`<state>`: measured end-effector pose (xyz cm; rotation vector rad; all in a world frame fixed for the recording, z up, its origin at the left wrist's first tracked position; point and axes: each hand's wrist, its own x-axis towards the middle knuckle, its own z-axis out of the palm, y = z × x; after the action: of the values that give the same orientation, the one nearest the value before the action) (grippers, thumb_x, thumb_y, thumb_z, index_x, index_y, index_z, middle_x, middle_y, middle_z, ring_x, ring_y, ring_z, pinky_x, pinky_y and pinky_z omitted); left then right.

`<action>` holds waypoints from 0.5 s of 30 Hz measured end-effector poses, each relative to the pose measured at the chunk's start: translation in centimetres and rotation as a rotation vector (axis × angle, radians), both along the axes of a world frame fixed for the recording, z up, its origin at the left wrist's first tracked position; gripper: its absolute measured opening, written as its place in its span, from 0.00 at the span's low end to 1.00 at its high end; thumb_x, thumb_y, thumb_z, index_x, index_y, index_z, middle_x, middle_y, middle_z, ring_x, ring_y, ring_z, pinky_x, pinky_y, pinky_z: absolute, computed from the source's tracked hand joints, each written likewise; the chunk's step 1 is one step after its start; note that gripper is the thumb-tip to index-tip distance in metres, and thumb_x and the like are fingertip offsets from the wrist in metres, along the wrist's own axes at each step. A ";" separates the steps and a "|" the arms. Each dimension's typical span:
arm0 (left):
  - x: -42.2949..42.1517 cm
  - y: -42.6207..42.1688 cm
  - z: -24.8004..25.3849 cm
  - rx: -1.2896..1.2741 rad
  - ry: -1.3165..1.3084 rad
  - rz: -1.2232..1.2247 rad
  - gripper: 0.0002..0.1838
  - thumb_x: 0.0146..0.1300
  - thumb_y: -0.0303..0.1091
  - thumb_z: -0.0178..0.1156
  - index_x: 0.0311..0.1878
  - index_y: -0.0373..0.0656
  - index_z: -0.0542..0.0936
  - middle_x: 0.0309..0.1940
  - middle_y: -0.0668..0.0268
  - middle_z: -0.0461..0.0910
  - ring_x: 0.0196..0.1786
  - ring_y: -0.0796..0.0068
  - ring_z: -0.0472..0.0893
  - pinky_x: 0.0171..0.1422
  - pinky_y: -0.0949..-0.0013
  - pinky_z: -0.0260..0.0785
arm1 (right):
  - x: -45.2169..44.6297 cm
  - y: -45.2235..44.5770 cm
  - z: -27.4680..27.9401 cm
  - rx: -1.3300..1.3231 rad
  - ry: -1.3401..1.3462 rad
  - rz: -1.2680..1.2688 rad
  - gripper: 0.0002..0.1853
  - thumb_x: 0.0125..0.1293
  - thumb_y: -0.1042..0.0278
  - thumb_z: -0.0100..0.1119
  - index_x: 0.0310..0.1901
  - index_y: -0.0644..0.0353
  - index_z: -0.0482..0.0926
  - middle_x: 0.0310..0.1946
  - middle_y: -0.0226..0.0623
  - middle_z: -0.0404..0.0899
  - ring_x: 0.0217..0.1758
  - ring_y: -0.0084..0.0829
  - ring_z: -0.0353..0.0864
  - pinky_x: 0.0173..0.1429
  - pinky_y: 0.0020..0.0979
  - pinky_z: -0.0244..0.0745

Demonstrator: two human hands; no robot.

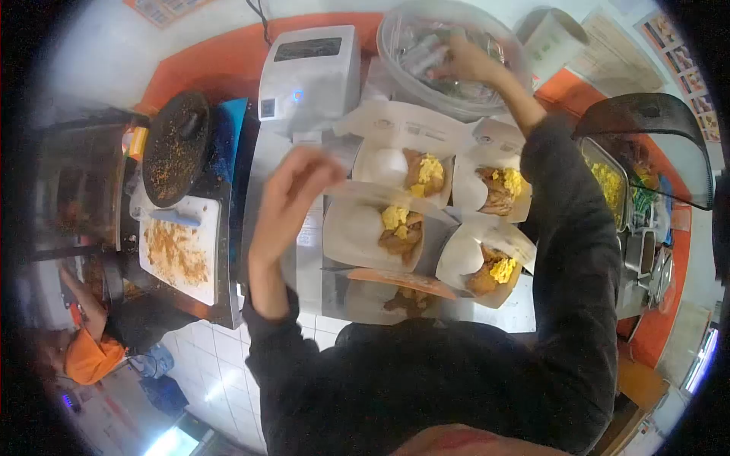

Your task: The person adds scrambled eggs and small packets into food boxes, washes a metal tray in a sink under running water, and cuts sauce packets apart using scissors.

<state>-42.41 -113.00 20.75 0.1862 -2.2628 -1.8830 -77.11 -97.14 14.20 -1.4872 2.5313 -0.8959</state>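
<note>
- Our right hand (464,61) reaches inside the round clear tub (391,47) at the far side of the counter; its fingertips are lost among the small packets (426,59), so we cannot tell if they pinch one.
- Our left hand (295,186) is above the counter, beside the near-left box (346,255); its fingers are bent but blurred by motion, and we cannot tell whether they hold anything.
- A pale translucent streak crosses between the left boxes; we cannot say if it is a lid or a film.
- Between our arms stand four open paper food boxes (426,128), each with scrambled egg (394,218), brown pieces of food (498,201) and a smooth white mound (391,166), whose grains we cannot make out.
- Below an orange edge (403,280), more brown food is visible, partly hidden; we cannot decide if it is another portion or a reflection.
- Our right sleeve (574,213) covers part of the tray (625,205) with yellow food, under a black mesh cover (646,144).
- At left, a knife (175,218) lies on a stained cutting board (209,243).
- Farther left, a co-worker in orange (93,357) is only partly seen, hands unclear.
</note>
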 end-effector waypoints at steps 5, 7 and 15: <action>-4.5 -1.4 -0.3 0.091 0.035 -0.042 0.07 0.63 0.29 0.50 0.42 0.37 0.72 0.37 0.66 0.76 0.43 0.78 0.75 0.49 0.74 0.66 | 0.7 -0.6 -2.0 0.245 -0.045 -0.100 0.28 0.34 0.59 0.75 0.36 0.66 0.75 0.35 0.53 0.77 0.42 0.48 0.76 0.46 0.38 0.70; -5.0 -1.2 0.3 0.100 0.000 -0.071 0.07 0.63 0.29 0.50 0.42 0.37 0.72 0.37 0.66 0.76 0.42 0.78 0.75 0.49 0.74 0.66 | 0.9 0.6 -2.1 0.269 -0.064 -0.137 0.29 0.33 0.58 0.75 0.36 0.66 0.75 0.36 0.53 0.77 0.42 0.48 0.76 0.46 0.38 0.70; -12.5 8.4 10.3 -0.043 -0.052 -0.090 0.09 0.60 0.31 0.55 0.40 0.35 0.77 0.32 0.67 0.79 0.35 0.80 0.76 0.42 0.76 0.67 | 12.6 11.1 18.6 -0.204 -0.349 -0.139 0.16 0.51 0.63 0.65 0.36 0.66 0.77 0.26 0.41 0.77 0.30 0.26 0.74 0.36 0.28 0.69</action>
<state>-54.93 -104.57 31.04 0.1309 -2.3818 -1.8913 -64.53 -86.03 32.80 -1.0865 2.3617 -1.3382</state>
